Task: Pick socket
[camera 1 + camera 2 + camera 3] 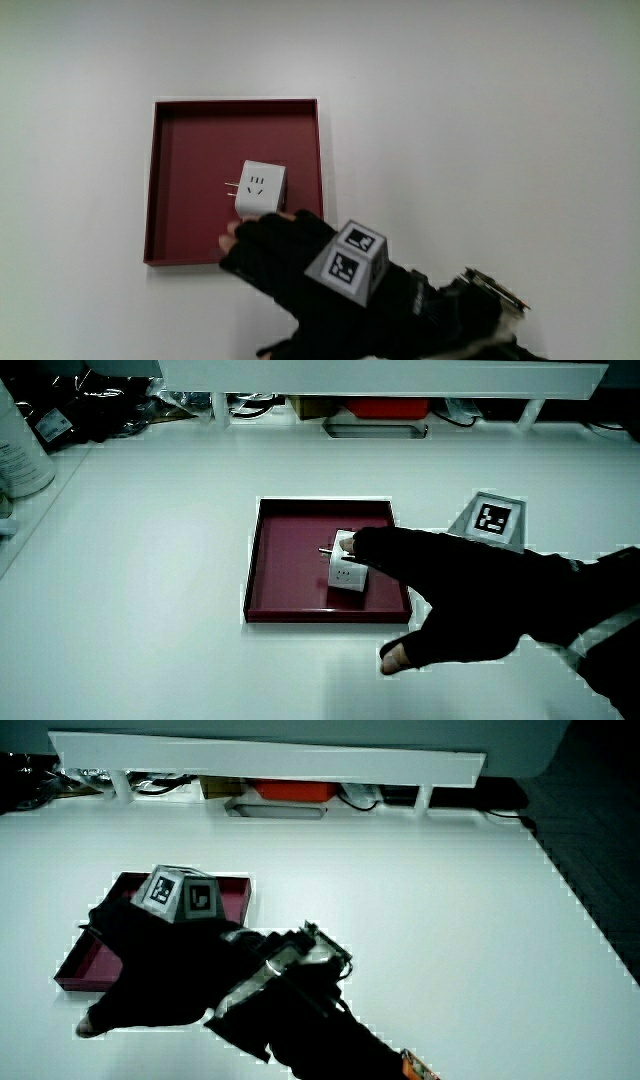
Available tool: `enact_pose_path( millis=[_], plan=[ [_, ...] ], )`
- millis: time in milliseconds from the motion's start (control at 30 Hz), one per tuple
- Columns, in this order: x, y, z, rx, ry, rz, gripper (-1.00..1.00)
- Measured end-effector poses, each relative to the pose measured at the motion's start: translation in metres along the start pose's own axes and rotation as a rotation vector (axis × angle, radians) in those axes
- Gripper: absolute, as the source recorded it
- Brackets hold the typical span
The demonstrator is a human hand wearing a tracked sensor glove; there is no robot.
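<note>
A white cube socket point(258, 185) with short metal prongs lies in a shallow dark red tray point(190, 150), near the tray's edge that is closest to the person. The hand point(275, 245) reaches over that edge, its fingertips touching the socket's near side. In a side view the socket point(343, 572) shows beside the fingers of the hand point(440, 590), and the thumb is spread well away from it, over the table. In a side view the hand point(150, 970) covers the socket and part of the tray point(80, 960).
A small patterned marker card point(492, 518) lies on the white table beside the tray. A low white partition point(270, 760) runs along the table's far edge, with a red bin point(378, 407) under it. A pale cylindrical container point(20, 455) stands at the table's edge.
</note>
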Motion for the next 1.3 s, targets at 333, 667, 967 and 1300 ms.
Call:
enact_pose_path(
  millis=[333,667,967,1300],
  plan=[
    [0.027,0.026,0.021,0.152,0.008,-0.022,0.00],
    [0.052,0.047,0.037,0.275,-0.007,-0.092,0.00],
    [0.085,0.065,0.030,0.257,0.073,-0.180,0.00],
    [0.115,0.078,0.016,0.204,0.114,-0.286,0.00]
  ],
)
